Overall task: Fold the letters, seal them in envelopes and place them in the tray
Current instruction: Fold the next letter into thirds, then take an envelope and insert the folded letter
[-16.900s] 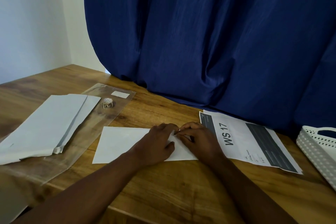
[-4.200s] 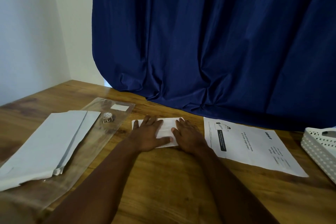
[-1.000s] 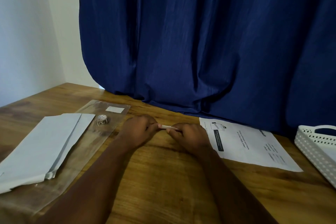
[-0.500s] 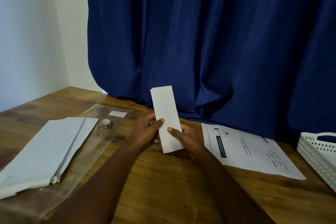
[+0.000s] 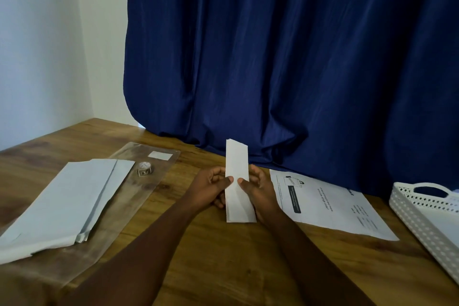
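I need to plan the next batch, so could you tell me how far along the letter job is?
Done: one letter is folded into a narrow strip. In hand: the left hand and right hand pinch it upright. Left: it still needs an envelope, sealing and the tray; another sheet lies unfolded.
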Action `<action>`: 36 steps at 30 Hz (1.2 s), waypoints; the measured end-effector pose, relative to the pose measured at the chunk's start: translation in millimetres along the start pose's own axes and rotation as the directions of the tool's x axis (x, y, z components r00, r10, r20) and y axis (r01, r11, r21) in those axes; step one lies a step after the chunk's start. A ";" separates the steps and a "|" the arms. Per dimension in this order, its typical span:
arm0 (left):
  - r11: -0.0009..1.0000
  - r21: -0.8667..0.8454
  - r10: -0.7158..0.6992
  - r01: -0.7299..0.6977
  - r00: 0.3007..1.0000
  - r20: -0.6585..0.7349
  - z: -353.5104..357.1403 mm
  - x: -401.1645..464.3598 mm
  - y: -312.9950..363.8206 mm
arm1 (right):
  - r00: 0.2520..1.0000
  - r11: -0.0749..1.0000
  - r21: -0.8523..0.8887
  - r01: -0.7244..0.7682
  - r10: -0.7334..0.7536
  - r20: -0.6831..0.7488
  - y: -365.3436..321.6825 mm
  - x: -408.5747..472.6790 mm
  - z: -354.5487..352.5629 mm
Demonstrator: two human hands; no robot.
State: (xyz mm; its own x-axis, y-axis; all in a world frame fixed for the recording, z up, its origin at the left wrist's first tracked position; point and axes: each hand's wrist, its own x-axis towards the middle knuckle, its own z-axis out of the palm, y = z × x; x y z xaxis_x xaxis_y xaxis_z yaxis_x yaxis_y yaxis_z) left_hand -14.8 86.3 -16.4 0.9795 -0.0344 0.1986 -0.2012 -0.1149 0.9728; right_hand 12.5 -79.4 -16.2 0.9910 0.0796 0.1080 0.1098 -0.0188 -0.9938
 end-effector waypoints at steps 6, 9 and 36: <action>0.988 -0.031 0.149 -0.153 0.984 -0.101 23.7 -20.8 12.4 | 0.984 0.963 -0.222 0.152 -0.169 -0.060 -1.8 -14.4 -1.5; 0.975 -0.004 0.222 -0.223 0.973 -0.069 33.0 -33.9 17.8 | 0.977 0.962 -0.186 0.202 -0.212 -0.035 -4.3 -16.9 -1.1; 0.296 0.761 -0.126 0.577 0.813 -0.568 -220.7 -134.2 52.9 | 0.950 0.947 0.160 -0.278 0.245 0.196 -14.2 -32.3 5.4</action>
State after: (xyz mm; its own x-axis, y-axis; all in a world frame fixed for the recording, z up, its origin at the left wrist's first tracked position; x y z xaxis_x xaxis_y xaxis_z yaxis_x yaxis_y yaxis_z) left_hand -154.6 304.0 34.8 0.8280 0.5504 0.1071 0.4976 -0.8094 0.3119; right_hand -21.5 -76.2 -5.7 0.9528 0.2660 -0.1465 -0.1834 0.1196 -0.9757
